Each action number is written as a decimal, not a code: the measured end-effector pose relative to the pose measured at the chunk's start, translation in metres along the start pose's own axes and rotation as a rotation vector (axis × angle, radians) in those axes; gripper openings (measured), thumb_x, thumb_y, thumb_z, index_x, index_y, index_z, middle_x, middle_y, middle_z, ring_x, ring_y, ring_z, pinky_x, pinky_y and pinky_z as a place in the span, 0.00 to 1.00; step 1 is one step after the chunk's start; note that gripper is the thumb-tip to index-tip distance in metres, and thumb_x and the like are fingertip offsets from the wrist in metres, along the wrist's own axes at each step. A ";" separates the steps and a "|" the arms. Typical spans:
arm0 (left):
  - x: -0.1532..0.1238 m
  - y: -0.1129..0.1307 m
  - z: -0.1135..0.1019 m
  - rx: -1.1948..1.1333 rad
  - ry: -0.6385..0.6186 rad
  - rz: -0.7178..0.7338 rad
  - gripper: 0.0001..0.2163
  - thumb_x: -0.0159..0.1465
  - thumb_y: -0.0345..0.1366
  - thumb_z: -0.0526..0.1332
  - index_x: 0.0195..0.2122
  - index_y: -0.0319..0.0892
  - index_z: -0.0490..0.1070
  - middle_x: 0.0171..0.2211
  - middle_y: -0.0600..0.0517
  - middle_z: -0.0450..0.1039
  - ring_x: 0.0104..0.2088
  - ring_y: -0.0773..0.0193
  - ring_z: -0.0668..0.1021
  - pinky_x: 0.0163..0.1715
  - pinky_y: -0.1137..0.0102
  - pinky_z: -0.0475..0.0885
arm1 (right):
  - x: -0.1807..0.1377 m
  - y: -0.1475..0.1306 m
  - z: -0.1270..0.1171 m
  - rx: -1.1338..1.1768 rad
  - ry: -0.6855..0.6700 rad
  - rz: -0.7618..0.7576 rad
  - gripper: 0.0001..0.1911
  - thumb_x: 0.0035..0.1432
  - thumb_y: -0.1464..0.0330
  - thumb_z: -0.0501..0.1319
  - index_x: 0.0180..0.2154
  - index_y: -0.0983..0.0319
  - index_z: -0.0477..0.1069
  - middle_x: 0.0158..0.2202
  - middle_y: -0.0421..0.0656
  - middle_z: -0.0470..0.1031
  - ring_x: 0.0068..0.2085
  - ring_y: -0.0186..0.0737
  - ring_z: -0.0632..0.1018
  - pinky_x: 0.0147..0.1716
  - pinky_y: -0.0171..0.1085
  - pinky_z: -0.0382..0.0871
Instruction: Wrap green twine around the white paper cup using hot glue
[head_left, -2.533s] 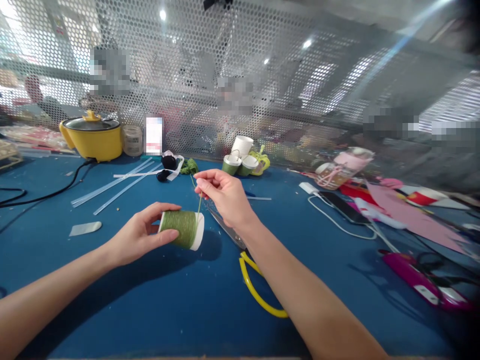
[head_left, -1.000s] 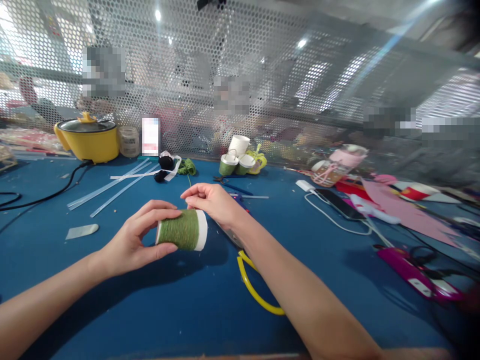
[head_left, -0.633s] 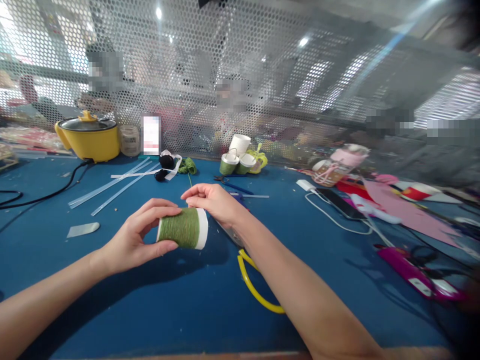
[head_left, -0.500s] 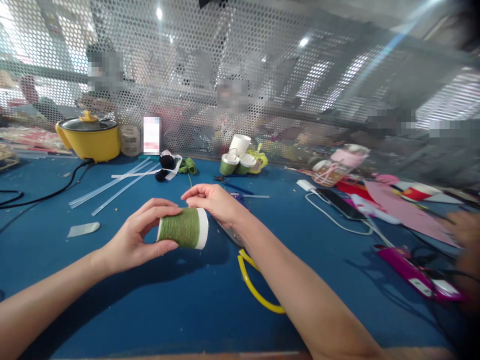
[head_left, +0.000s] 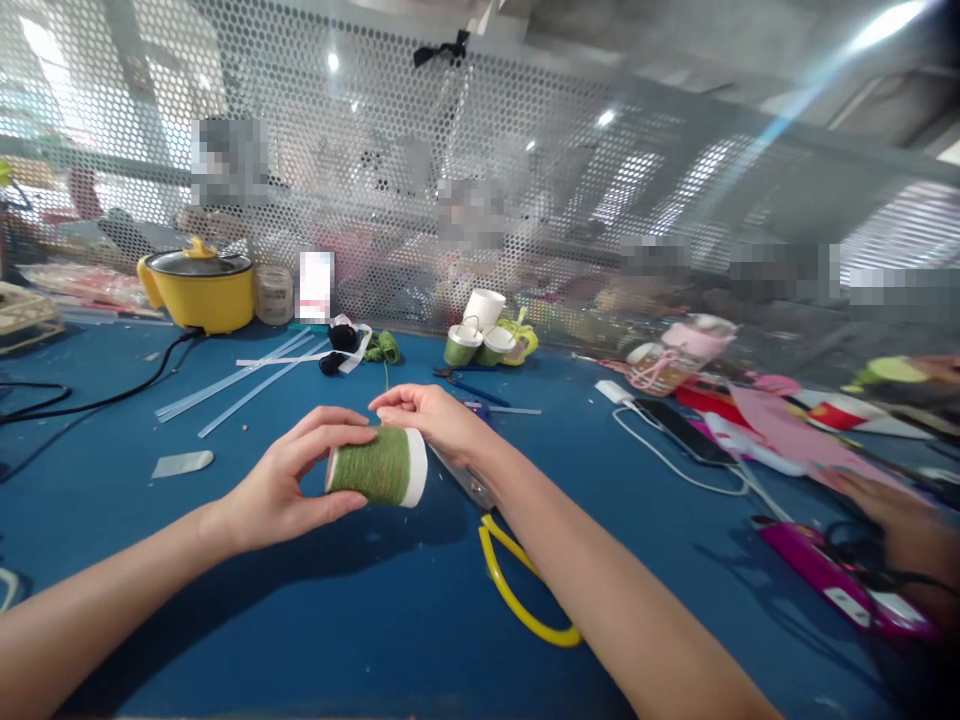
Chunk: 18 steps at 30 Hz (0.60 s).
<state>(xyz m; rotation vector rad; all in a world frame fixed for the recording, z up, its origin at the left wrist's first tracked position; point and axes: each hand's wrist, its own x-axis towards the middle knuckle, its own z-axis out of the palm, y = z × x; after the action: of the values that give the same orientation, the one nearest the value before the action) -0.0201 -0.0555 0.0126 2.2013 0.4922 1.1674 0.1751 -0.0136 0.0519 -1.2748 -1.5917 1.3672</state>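
Wrapped in green twine, a white paper cup [head_left: 381,468] is held on its side above the blue table. My left hand [head_left: 289,485] grips its left end, with thumb below and fingers on top. My right hand [head_left: 431,418] is just behind the cup's white rim end, fingertips pinched on the green twine [head_left: 387,378]. The strand runs back to a small bundle of green twine [head_left: 384,347]. Under my right forearm lie yellow-handled scissors [head_left: 514,608], partly hidden.
Toward the back stand a yellow electric pot [head_left: 206,300], a glass jar [head_left: 274,295], a lit phone [head_left: 315,287] and small green-wrapped cups [head_left: 461,346]. Clear strips [head_left: 251,395] lie left. Rightward are a cabled phone [head_left: 686,432], a purple power strip [head_left: 840,585] and another person's hand [head_left: 877,495].
The view has shifted slightly, so most things appear a little lower. My hands keep nearly the same hold on cup and twine. The other person's hand at right has moved.
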 end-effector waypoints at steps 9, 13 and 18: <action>0.000 -0.005 0.002 -0.061 0.027 -0.078 0.21 0.59 0.29 0.59 0.52 0.47 0.57 0.52 0.43 0.56 0.54 0.53 0.63 0.51 0.58 0.64 | -0.021 -0.008 -0.021 0.023 -0.064 0.004 0.23 0.52 0.51 0.56 0.39 0.64 0.68 0.38 0.47 0.72 0.35 0.35 0.74 0.34 0.34 0.69; 0.000 -0.004 0.004 -0.098 0.047 -0.129 0.24 0.59 0.29 0.59 0.55 0.46 0.54 0.52 0.44 0.57 0.53 0.54 0.64 0.51 0.59 0.64 | -0.037 0.001 -0.020 0.004 -0.191 -0.058 0.26 0.47 0.55 0.63 0.45 0.62 0.65 0.42 0.46 0.71 0.40 0.38 0.73 0.37 0.37 0.70; 0.000 -0.005 0.006 -0.242 0.008 -0.317 0.29 0.56 0.32 0.63 0.56 0.47 0.52 0.52 0.44 0.58 0.49 0.54 0.69 0.48 0.57 0.67 | -0.044 0.010 -0.012 -0.136 -0.114 -0.171 0.22 0.48 0.63 0.64 0.45 0.61 0.63 0.42 0.45 0.70 0.42 0.40 0.73 0.42 0.41 0.68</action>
<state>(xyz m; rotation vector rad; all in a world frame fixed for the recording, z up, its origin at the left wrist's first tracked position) -0.0150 -0.0537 0.0072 1.8352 0.6408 1.0085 0.2014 -0.0522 0.0496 -1.1254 -1.8539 1.2627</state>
